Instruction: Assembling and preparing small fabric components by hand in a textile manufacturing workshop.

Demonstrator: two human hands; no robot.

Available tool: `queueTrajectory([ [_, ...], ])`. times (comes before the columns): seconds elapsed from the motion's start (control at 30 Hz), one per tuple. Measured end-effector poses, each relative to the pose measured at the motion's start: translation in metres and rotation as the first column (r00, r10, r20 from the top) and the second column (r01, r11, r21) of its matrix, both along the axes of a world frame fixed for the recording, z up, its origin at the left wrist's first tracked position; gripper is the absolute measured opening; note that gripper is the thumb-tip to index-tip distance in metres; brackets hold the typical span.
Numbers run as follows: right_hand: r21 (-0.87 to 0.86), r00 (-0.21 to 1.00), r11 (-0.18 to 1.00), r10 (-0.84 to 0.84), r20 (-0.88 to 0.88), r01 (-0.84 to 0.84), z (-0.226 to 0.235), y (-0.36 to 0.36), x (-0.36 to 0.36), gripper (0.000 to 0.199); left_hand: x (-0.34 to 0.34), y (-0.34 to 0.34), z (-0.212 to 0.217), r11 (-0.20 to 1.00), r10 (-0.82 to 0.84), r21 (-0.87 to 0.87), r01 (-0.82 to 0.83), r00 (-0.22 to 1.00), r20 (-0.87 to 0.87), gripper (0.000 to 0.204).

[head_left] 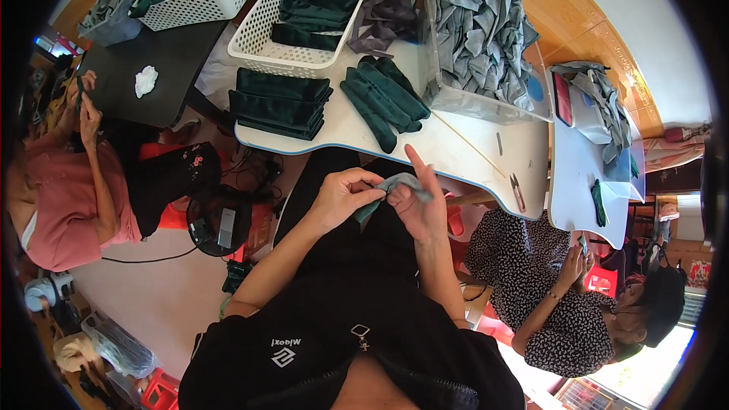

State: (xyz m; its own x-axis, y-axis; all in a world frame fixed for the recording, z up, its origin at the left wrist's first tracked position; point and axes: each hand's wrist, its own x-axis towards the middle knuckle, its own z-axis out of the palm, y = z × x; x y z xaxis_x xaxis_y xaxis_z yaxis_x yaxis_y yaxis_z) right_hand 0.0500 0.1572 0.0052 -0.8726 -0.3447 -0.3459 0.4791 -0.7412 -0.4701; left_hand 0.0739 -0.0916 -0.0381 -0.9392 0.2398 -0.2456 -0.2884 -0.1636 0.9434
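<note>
Black zip top nearest camera. Left hand: thumb and index pinching grey-green cloth piece. Right hand: index raised, cloth against fingers; cannot tell whether pinching. Cloth held above lap, just off near edge of white tabletop. Near left corner: folded green stack. Beside it, green strips. Far left corner: white basket.

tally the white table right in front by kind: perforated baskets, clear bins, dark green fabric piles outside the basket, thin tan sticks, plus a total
Perforated basket: 1
Clear bin: 1
Dark green fabric piles: 2
Thin tan stick: 1
Total: 5
</note>
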Motion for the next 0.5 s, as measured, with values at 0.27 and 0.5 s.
queueTrajectory([
  [0.27, 0.775, 0.955, 0.615, 0.118, -0.270, 0.143, -0.037, -0.013, 0.028, 0.048, -0.002, 0.026, -0.020, 0.965, 0.166, 0.169, -0.202, 0.965, 0.204, 0.015],
  [0.5, 0.946, 0.944, 0.278, 0.229, -0.236, 0.169, -0.030, -0.017, 0.036, 0.019, 0.018, 0.031, -0.017, 0.970, 0.199, -0.125, -0.210, 0.976, -0.093, 0.013],
])
